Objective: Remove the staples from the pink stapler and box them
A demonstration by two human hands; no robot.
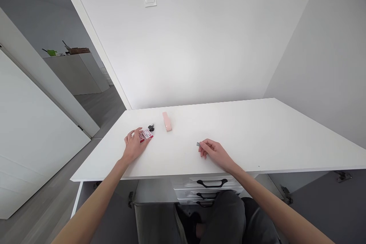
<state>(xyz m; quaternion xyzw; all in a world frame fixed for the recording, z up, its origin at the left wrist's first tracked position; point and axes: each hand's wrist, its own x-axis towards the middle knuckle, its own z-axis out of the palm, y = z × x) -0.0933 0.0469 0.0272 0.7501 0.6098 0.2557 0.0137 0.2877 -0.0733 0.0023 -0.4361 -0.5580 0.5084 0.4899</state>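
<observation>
"Over the white tabletop (251,133), as the head camera sees it, what is each hand doing?"

"The right hand (214,153) pinches a small grey piece (198,144) between thumb and fingers, its free end poking out toward nine o'clock. The left hand (134,146) is well apart, at nine o'clock from that piece, fingers curved over two red-and-white packets (147,134); I can't tell whether it grips them."

"And around them?"

"Just off the packets, at one o'clock, sit small dark items (151,128); farther out, at two o'clock, lies a pink stapler-like object (167,121)."

"How would the grey piece handle?"

"Light and stiff, I'd judge, and easy to drop, being so small. Fingertips on opposite sides suit it, without hard squeezing in case it snaps. The packets look light too; better held by their edges."
</observation>
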